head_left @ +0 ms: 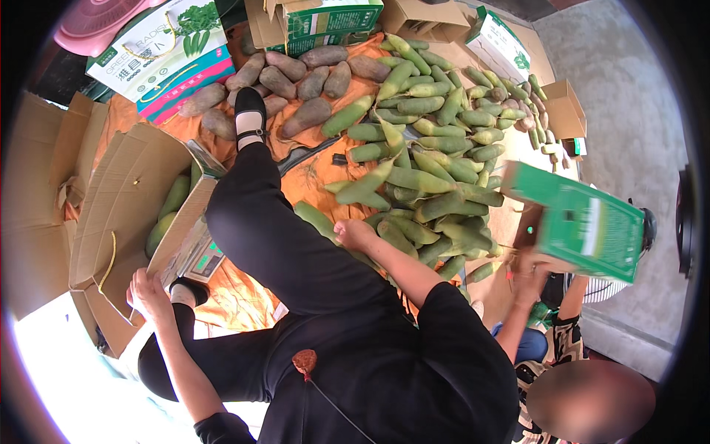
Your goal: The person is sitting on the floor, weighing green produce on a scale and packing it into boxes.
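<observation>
My left hand (150,296) pinches the near edge of an open cardboard box (122,200) at the left. Several green radishes (174,198) lie inside that box, and a yellow cord handle hangs from its side. Beside the box, a digital scale (205,255) with a lit green display shows partly, next to my foot. My right hand (355,234) is in the middle, fingers curled, over a long green radish (314,217) beyond my thigh. What those fingers hold, if anything, is hidden.
A large heap of green radishes (436,166) covers the orange sheet, with darker, soil-coated radishes (307,116) behind. Cartons (325,29) stand at the back, beside a printed white gift box (159,55). At right, a co-worker's hands (526,277) handle a green carton (592,222) near a fan (606,288).
</observation>
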The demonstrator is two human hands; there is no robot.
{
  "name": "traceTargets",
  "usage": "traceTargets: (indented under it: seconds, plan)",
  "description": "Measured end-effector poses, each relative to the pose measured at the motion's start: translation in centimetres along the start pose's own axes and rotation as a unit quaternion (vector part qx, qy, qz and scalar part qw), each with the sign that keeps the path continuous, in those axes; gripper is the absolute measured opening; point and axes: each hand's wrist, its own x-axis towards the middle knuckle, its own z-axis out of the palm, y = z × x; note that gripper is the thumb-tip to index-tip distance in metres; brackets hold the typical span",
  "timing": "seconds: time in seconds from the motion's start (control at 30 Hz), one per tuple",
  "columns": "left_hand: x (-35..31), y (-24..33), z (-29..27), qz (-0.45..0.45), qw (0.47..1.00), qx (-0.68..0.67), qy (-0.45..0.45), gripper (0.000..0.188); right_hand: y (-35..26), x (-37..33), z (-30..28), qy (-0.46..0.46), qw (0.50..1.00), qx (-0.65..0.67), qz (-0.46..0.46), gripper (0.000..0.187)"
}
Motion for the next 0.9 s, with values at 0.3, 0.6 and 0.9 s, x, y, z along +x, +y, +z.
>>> traceTargets:
  seconds: [0.3,0.6,0.9]
  plan:
    - [0.1,-0.4,0.2,-0.015,1.0,-0.009,-0.015,0.015,3.4,-0.4,-0.4,0.081,0.995,0.046,0.029,0.023]
    - [-0.3,-0.2,0.4,-0.017,1.0,-0.002,-0.008,0.017,6.4,1.8,-2.4,0.206,0.969,0.108,0.085,0.019]
    - [0.2,0.0,-0.2,-0.038,0.999,0.001,-0.026,0.014,7.0,5.1,-2.8,0.223,0.962,0.145,0.055,0.016]
